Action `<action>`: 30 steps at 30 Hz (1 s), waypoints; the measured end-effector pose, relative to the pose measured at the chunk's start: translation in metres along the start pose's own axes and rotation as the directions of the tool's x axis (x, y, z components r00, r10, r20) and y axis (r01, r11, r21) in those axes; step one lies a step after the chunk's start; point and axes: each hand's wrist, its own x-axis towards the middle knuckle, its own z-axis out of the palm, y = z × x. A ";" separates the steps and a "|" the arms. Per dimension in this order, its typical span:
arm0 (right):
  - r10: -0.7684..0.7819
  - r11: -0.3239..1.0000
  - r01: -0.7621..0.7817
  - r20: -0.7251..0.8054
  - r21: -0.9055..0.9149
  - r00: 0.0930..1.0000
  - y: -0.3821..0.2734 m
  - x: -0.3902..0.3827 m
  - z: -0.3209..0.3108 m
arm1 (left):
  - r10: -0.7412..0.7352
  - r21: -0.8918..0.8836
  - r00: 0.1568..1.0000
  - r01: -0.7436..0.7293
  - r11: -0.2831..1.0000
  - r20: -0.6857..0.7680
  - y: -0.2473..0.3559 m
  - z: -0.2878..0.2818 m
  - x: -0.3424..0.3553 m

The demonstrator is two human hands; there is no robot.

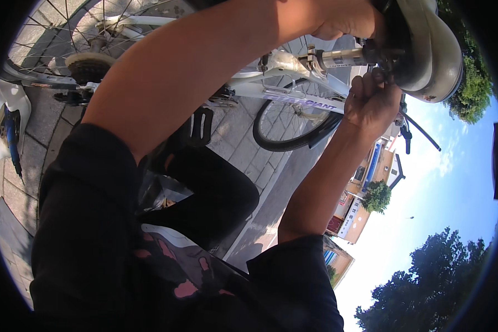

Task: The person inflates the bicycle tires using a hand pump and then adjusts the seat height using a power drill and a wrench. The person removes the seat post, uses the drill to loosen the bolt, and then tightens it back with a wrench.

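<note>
A white bicycle (293,94) stands in front of me, looking tilted on its side in the view. Its grey and black saddle (440,52) is at the upper right, on a silver seatpost (343,58). My left hand (348,21) reaches to the saddle's underside beside the post; its fingers are hidden there. Just below the post, my right hand (373,102) has its fingers curled up against the saddle's underside, near the clamp. Whatever those fingers grip is too small and dark to make out.
The spoked rear wheel (55,33) with its sprockets (88,69) is at the upper left. A front wheel (293,119) rests on the paving. At the left edge, a blue and black tool (11,138) lies on a white bag-like item (22,105). Buildings and trees stand beyond.
</note>
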 end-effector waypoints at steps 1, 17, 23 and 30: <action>-0.004 1.000 0.004 -0.039 0.009 0.999 0.002 0.005 0.002 | 0.002 -0.003 1.000 -0.002 1.000 0.001 0.000 0.000 -0.001; 0.074 0.989 -0.078 0.035 0.124 0.997 0.000 0.006 -0.010 | 0.125 -0.051 0.986 -0.120 0.992 0.113 0.001 -0.008 -0.010; 0.055 0.998 -0.056 0.023 0.034 0.998 -0.003 0.008 -0.017 | 0.144 0.032 0.985 -0.148 0.988 0.092 0.001 -0.006 -0.013; 0.125 0.975 -0.123 0.002 0.184 0.992 -0.001 0.009 -0.003 | -0.012 -0.001 1.000 0.012 1.000 0.027 -0.003 -0.008 -0.011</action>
